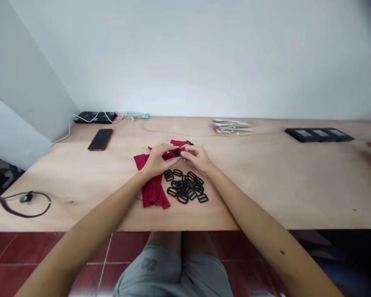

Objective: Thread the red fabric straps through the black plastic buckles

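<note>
Red fabric strap (170,155) is pinched between both hands just above the counter (266,185), with a black slide buckle (176,152) sitting on it between the fingertips. The left hand (156,160) closes its fingers on the strap's left part; the right hand (197,159) closes on the right part beside the buckle, apparently to steady both pieces against each other. Directly below the hands, within easy reach, lie a pile of loose black buckles (186,187) and a stack of red straps (153,187). One more red strap with a buckle (181,142) rests just behind. A black phone (100,139) lies well apart, at far left.
</note>
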Tool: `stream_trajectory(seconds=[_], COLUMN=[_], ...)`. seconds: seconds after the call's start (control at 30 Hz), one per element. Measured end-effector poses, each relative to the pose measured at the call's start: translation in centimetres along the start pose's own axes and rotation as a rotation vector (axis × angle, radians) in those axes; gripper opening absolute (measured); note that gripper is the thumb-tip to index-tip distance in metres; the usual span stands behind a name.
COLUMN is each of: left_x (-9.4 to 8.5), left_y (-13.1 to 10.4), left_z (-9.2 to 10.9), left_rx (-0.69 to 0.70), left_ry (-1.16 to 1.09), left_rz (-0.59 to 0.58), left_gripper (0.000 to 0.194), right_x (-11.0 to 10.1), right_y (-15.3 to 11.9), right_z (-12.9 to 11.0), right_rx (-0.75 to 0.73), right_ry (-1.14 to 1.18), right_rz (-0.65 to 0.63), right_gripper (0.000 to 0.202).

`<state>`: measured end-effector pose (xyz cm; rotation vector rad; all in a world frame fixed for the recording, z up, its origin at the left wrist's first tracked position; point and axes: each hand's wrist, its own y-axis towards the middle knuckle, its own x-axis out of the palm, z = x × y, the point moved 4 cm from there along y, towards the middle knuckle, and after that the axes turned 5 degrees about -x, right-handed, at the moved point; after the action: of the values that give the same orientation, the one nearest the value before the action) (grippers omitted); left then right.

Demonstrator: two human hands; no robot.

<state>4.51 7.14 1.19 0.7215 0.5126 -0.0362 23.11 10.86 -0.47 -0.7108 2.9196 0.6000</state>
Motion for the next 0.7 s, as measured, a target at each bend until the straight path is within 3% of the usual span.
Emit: stream_trajectory(seconds=[0.2,0.33,0.53,0.7], left_x=[-0.2,-0.2,-0.6,-0.7], left_y=[0.1,0.1,0.1,0.0], left_z=[-0.6,-0.8,0.0,0.2], left_rx=[-0.117,-0.140,-0.114,-0.124], left_ry=[0.072,0.060,0.088,0.086], left_rz=[-0.049,-0.047,0.029,0.038], left_gripper=[0.035,0.036,0.032,0.027], right_x=[-1.1,-2.4,-4.0,-3.1], right_y=[0.2,0.4,0.3,0.2], right_z=[0.0,-0.3,0.0,-0.6], right_rx=[0.035,0.043,0.050,0.081], right_ry=[0.317,0.395,0.551,0.677], right_rz=[0.214,0.309,0.347,0.385], right_gripper=[0.030,0.035,0.038,0.028])
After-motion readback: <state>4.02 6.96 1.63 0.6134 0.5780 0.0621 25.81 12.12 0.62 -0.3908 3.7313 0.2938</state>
